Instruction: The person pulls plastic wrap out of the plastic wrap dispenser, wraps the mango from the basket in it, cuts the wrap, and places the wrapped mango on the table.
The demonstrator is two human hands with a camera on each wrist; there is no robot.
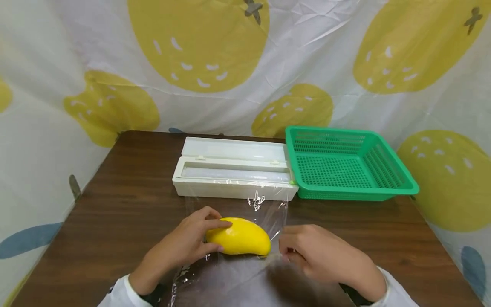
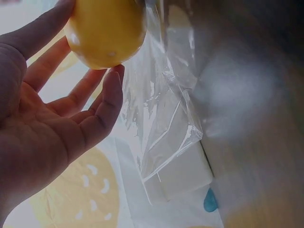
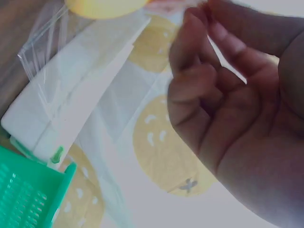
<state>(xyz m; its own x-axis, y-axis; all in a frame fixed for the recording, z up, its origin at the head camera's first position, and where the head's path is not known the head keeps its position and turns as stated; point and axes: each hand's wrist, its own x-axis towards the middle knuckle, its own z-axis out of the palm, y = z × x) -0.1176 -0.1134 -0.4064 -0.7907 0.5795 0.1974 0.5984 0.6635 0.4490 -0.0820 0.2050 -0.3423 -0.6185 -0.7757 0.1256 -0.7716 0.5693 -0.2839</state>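
A yellow mango (image 1: 241,238) lies on a sheet of clear plastic wrap (image 1: 230,281) spread over the table. My left hand (image 1: 188,239) grips its left end, thumb on the near side and fingers on the far side. In the left wrist view, those fingertips touch the glossy skin of the mango (image 2: 107,35). Right of the fruit, my right hand (image 1: 322,253) pinches the wrap's edge with thumb and forefinger, the other fingers curled. The wrap runs back to a white dispenser box (image 1: 234,190), lid open, roll inside.
A green plastic basket (image 1: 356,192) stands against the dispenser's right end, at the back right of the brown wooden table (image 1: 126,192). Behind the table hangs a white curtain (image 1: 215,106) printed with yellow fruit.
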